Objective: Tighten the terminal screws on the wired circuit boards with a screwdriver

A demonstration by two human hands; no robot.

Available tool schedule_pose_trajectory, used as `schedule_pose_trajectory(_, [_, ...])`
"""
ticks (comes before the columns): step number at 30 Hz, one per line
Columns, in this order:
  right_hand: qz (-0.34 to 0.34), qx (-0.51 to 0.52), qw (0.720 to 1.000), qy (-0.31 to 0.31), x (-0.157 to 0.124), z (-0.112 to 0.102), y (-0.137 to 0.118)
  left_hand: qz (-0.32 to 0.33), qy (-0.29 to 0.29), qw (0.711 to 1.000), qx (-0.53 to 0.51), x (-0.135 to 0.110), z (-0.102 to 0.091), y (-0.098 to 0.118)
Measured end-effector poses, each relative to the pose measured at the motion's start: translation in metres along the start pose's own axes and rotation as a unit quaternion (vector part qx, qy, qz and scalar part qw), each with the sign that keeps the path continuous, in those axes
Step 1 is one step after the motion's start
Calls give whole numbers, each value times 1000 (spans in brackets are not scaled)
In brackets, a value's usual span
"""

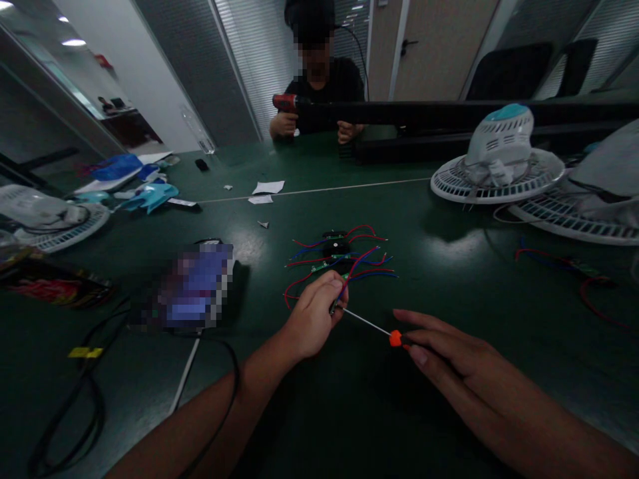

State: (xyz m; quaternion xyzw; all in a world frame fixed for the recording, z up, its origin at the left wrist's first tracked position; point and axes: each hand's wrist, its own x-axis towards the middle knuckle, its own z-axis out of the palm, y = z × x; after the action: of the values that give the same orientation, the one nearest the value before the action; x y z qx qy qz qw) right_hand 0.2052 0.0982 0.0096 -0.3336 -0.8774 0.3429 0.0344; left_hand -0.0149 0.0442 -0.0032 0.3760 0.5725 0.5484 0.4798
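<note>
My left hand [313, 318] is closed in a pinch on a small part wired with red and blue leads [337, 303], just above the dark green table [379, 412]. My right hand [452, 352] grips a thin screwdriver [372, 324] by its orange-collared handle, fingers stretched along it. The metal tip points left and meets the part in my left hand. Just beyond lies a pile of small circuit boards with red and blue wires [342, 259].
A person sits across the table holding a red power drill [285, 102]. White fan parts [499, 159] lie at the right and another fan grille [54, 219] at the left. Blue gloves [150, 196], paper scraps [267, 188] and black cables [84, 399] lie about.
</note>
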Motion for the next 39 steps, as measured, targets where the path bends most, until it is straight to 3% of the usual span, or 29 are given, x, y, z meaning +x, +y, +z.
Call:
schedule_pose_trajectory(9, [-8,7,1000,17,3,0,-1,2,-10,1000,-4,0,-1,-1])
schedule_pose_trajectory(15, [23,25,999,26,3,-1,-3,0,-8,1000,-9,0,0,2])
schedule_pose_trajectory(30, [25,42,999,2,-1,-2,-10,-1,-3,1000,2,0,0,0])
schedule_pose_trajectory(34, [-9,63,998,-26,-2,-7,-13,2,-8,1000,3,0,0,0])
schedule_pose_trajectory(39, [5,48,998,-45,-1,-7,-12,6,-8,1000,8,-1,0,1])
